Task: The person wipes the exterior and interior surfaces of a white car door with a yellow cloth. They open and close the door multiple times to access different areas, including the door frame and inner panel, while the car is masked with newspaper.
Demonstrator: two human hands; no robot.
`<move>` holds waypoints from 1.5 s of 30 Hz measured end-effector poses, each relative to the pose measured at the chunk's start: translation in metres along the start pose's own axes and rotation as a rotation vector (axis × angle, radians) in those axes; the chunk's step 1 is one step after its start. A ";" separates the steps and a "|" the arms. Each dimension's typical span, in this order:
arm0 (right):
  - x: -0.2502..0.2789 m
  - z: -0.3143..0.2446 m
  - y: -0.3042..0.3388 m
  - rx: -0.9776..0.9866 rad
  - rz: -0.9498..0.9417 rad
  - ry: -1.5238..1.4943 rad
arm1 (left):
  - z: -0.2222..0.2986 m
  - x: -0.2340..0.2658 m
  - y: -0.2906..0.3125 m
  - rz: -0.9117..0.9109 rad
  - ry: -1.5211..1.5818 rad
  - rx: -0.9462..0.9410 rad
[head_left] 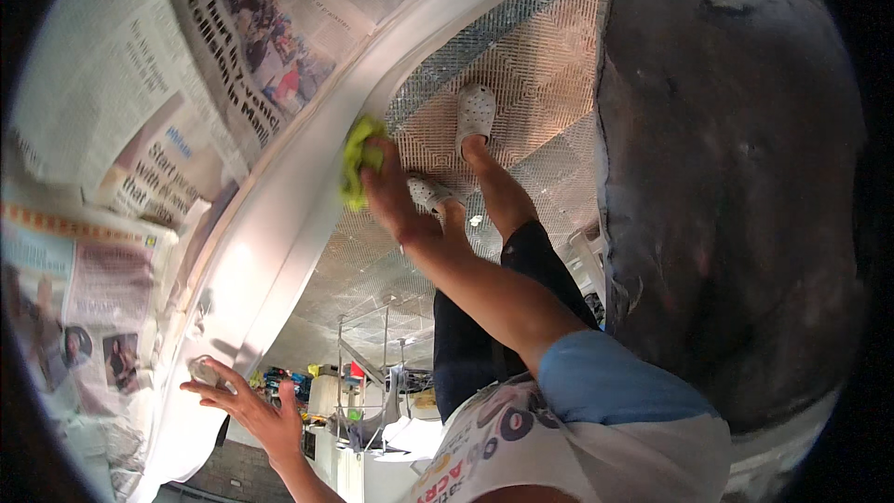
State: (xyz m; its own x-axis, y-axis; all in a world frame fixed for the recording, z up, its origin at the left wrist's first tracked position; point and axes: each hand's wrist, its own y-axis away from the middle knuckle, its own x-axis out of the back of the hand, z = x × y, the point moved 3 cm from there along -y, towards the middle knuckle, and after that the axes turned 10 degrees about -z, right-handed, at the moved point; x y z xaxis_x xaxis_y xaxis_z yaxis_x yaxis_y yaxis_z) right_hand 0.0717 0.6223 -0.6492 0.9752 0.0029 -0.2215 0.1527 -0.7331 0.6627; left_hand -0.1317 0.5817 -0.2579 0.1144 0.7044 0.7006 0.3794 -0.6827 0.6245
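Note:
A long, curved white panel [270, 265] runs diagonally up the left side, looking like part of a vehicle body. My right hand [386, 182] is closed on a yellow-green cloth [353, 168], which lies against the panel's inner edge. The cloth looks slightly blurred. Lower down, my left hand [256, 413] is held with its fingers spread and nothing in it. Its fingertips are by a small round recess [205, 371] in the panel; whether they touch it I cannot tell.
Newspaper sheets [116, 74] cover the surface left of the panel. A large dark panel [736, 186] with a pale rim stands at the right. My feet, in light clogs [477, 112], are on a textured floor [531, 65]. A metal rack [363, 354] and assorted items stand behind me.

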 end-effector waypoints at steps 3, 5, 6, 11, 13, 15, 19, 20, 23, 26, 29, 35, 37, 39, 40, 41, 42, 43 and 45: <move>-0.025 -0.015 0.054 0.119 -0.085 0.177 | 0.003 -0.004 -0.001 0.103 0.000 -0.012; -0.026 -0.016 0.041 -0.012 -0.083 0.076 | 0.003 -0.007 0.000 0.141 -0.001 0.007; -0.015 -0.013 0.019 -0.165 -0.049 -0.204 | 0.003 -0.008 0.003 0.174 0.077 0.003; 0.034 -0.014 -0.064 -0.173 -0.094 0.383 | 0.001 -0.025 0.057 0.428 0.257 -0.062; 0.014 -0.007 -0.028 -0.125 -0.101 0.191 | 0.001 -0.047 0.088 0.358 0.465 -0.073; -0.030 -0.013 0.032 0.009 -0.057 0.069 | 0.002 -0.072 0.116 0.278 0.588 -0.074; -0.137 -0.064 0.161 0.158 -0.147 0.273 | -0.005 -0.116 0.170 0.235 0.820 -0.027; -0.162 -0.081 0.196 0.322 -0.184 0.381 | -0.005 -0.124 0.181 0.253 0.888 -0.019; -0.223 -0.100 0.289 0.405 -0.317 0.494 | -0.024 -0.146 0.207 0.311 1.219 0.092; -0.236 -0.087 0.311 0.306 -0.497 0.249 | -0.050 -0.165 0.220 0.396 1.397 0.204; -0.209 -0.066 0.273 0.070 -0.228 -0.021 | -0.074 -0.183 0.237 0.425 1.429 0.310; -0.166 -0.061 0.198 -0.069 -0.169 -0.559 | -0.080 -0.244 0.245 0.371 1.640 0.398; -0.180 -0.037 0.207 -0.253 -0.241 -0.649 | -0.061 -0.271 0.237 0.258 1.673 0.371; -0.191 -0.021 0.201 -0.079 -0.156 -0.716 | -0.039 -0.295 0.223 0.102 1.656 0.322; -0.190 -0.013 0.190 -0.022 -0.018 -0.731 | -0.030 -0.303 0.222 0.080 1.564 0.261; -0.181 -0.009 0.171 0.018 0.054 -0.747 | -0.020 -0.311 0.225 0.033 1.478 0.213; -0.166 -0.009 0.142 0.043 0.129 -0.756 | -0.010 -0.319 0.227 -0.019 1.406 0.169; -0.148 -0.010 0.112 0.133 0.148 -0.758 | 0.000 -0.329 0.228 -0.069 1.381 0.175; -0.093 -0.004 0.046 0.133 0.168 -0.685 | 0.017 -0.348 0.238 -0.147 1.353 0.186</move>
State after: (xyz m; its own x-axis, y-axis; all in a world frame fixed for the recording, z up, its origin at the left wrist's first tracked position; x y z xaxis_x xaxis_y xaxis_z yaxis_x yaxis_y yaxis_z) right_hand -0.0118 0.5909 -0.5950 0.6570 -0.5128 -0.5526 -0.0536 -0.7629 0.6443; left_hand -0.0654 0.1776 -0.3592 -0.8726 -0.0431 0.4866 0.4387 -0.5071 0.7418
